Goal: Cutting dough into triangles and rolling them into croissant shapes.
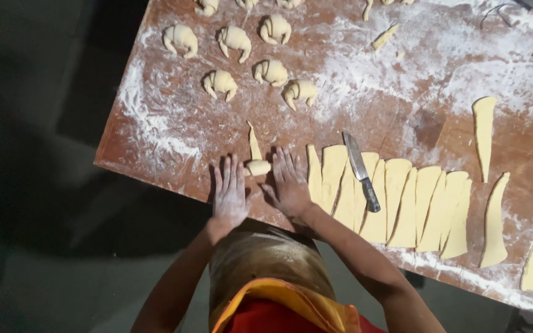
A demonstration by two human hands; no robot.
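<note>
Hands lie flat and open on the floured worktop [155, 123], palms down, fingers spread and pointing away from the body. The left hand [229, 192] and the right hand [288, 183] rest side by side near the worktop's front edge, with a partly rolled piece of dough [258, 167] between them. Neither hand grips it; the rolled end sits between the fingertips, and whether they touch it cannot be told. The unrolled tail of the piece [253, 142] runs as a thin point away from the person.

Just to the right of the right hand lies a row of cut dough strips [402, 203], long tapered pieces set edge to edge. A knife [360, 171] rests on top of the strips, blade toward the far side, dark handle toward the person. Two more strips [485, 139] lie apart at the right end of the row.

Beyond the hands, well apart from them, rolled crescent pieces [242, 58] stand in loose rows on the floured surface. Small dough scraps [385, 36] lie near the far edge.
</note>
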